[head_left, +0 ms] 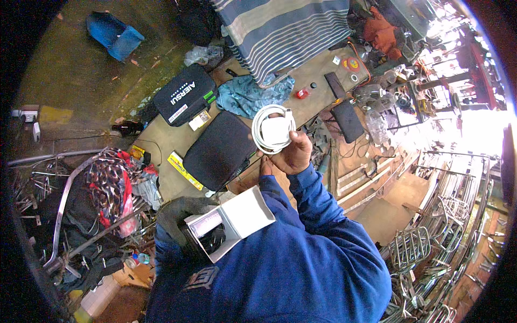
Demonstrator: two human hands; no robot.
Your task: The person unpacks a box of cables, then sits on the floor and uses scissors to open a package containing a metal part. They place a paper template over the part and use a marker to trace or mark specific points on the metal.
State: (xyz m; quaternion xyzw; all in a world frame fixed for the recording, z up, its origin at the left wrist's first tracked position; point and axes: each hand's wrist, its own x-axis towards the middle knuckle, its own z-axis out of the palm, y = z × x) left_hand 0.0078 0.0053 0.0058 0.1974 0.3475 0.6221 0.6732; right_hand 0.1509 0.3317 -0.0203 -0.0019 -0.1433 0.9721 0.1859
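Observation:
In my right hand is a coiled white charging cable, held up over the table's near side. A white square charger block shows inside the coil. My left hand, in what looks like a dark grey glove, grips the left side of an open white cardboard box close to my chest. The box's lid is folded out to the right. Something black lies inside, too shadowed to name. The left fingers are partly hidden by the box.
Two black cases lie on the table, beside a yellow packet and a blue patterned cloth. A striped cloth hangs at the far side. Metal racks crowd the right, a bent metal tube the left.

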